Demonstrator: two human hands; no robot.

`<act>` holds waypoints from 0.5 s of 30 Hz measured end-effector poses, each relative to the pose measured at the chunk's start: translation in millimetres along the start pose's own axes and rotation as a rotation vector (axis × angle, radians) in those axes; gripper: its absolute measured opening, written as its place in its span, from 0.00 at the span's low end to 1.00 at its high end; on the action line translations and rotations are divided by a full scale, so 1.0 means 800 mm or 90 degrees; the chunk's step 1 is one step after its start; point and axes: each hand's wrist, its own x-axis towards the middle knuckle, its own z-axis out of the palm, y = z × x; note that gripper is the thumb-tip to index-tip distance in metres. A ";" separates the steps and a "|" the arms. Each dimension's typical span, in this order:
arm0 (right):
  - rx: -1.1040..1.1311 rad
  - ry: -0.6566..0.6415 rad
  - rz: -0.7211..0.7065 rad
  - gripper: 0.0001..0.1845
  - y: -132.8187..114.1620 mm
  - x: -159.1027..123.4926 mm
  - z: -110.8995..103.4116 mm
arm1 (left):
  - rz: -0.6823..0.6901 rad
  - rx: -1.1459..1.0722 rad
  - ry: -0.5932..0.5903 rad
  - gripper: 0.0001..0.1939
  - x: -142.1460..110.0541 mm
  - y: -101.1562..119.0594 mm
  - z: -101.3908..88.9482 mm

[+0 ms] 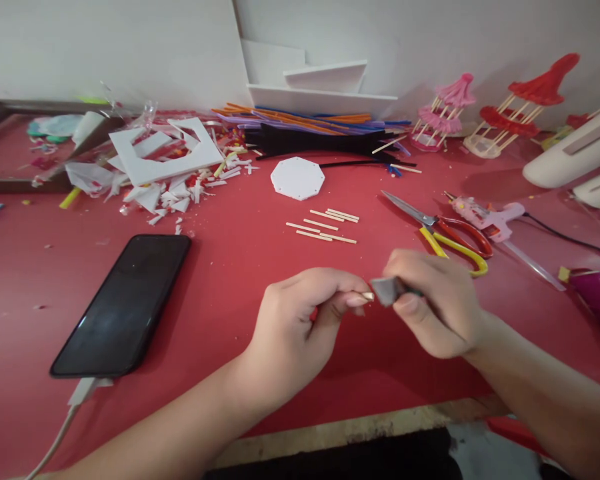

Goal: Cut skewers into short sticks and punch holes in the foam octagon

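My left hand (305,327) is closed in a pinch, with the pale tip of a small wooden stick (369,296) showing past the fingertips. Just to its right, my right hand (433,303) is wrapped round a tool with a blunt grey metal head (386,291); its handle is mostly hidden in the fingers and its kind is unclear. The tool's head is very close to the stick's tip; whether they touch I cannot tell. Beyond my hands, several short wooden sticks (325,226) lie loose on the red table (230,267), in front of a white octagonal foam board (298,178).
Scissors (430,223) and a pink glue gun (490,215) lie at right. A phone (125,307) on a cable is at left. White foam scraps (165,157), pipe cleaners (310,119) and two small carousel-like models, pink (443,113) and red (515,117), line the back.
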 end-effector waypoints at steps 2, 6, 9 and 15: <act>0.009 -0.036 -0.027 0.16 -0.005 0.000 0.006 | 0.003 -0.001 -0.017 0.09 0.000 -0.001 0.001; 0.004 -0.046 -0.042 0.17 -0.008 0.000 0.011 | -0.004 -0.006 -0.027 0.07 -0.002 -0.001 0.002; 0.004 -0.046 -0.041 0.17 -0.008 0.000 0.010 | -0.001 -0.009 -0.027 0.07 -0.002 -0.002 0.002; 0.000 -0.052 -0.036 0.18 -0.009 -0.001 0.008 | -0.012 -0.008 -0.035 0.06 -0.001 -0.002 0.003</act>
